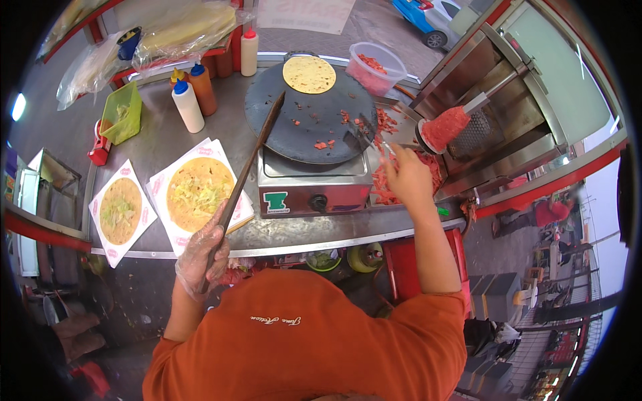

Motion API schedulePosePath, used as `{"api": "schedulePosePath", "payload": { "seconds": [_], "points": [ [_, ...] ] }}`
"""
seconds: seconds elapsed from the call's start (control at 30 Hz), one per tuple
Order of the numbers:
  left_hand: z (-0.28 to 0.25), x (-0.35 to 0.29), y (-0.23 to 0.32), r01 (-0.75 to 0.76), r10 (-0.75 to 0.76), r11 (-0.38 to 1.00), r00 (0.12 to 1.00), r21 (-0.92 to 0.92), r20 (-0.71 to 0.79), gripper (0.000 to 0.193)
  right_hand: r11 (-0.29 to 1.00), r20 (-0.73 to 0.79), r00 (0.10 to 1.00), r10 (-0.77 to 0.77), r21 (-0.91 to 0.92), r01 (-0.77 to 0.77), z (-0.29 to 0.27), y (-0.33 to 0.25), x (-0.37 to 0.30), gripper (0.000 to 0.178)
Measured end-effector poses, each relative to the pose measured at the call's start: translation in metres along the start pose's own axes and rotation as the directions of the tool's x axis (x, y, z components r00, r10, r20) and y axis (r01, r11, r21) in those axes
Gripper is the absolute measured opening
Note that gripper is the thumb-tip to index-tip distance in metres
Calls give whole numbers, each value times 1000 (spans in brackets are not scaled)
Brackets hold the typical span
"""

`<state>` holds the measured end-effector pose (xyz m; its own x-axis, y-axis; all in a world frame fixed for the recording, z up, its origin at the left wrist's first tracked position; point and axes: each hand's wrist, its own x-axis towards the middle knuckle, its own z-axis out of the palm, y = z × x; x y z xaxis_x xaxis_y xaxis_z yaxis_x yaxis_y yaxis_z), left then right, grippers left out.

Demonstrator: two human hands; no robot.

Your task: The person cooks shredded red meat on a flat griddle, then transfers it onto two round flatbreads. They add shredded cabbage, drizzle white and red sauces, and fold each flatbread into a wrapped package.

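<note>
My left hand (206, 250), in a clear plastic glove, is closed around a long dark knife (249, 170). Its brown-stained blade slants up so that the tip overlaps the black round griddle (271, 130). My bare right hand (406, 175) grips a metal spatula (364, 137), whose blurred blade reaches the griddle's right edge. Bits of chopped red meat (325, 144) lie on the griddle, and a browned flatbread (309, 74) rests at its far edge. Left of the stove, two flatbreads topped with shredded lettuce, a larger one (217, 170) and a smaller one (119, 227), lie on white papers.
Right of the stove, a metal tray (394, 107) holds chopped red meat below a meat cone (445, 128) on a spit. A clear tub (394, 60) stands behind. Squeeze bottles (188, 107) and a green basket (127, 123) stand left. Bagged flatbreads (184, 37) sit on a shelf.
</note>
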<state>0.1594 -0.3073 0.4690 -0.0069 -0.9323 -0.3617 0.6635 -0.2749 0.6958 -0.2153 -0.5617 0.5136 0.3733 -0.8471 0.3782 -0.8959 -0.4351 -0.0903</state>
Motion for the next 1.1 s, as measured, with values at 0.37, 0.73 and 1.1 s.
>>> {"api": "schedulePosePath", "payload": {
  "seconds": [0.37,0.73,1.1],
  "points": [
    [29,-1,-13,-59,54,992,997,110,47,69,986,-127,979,162,-3,-164,3,68,49,42],
    [54,-7,-26,-89,93,988,995,123,-30,69,996,-117,989,91,0,-91,32,70,75,47],
    [45,-10,-30,-63,70,993,995,99,-70,68,981,133,984,-119,171,96,7,-37,-21,42]
  ]
}}
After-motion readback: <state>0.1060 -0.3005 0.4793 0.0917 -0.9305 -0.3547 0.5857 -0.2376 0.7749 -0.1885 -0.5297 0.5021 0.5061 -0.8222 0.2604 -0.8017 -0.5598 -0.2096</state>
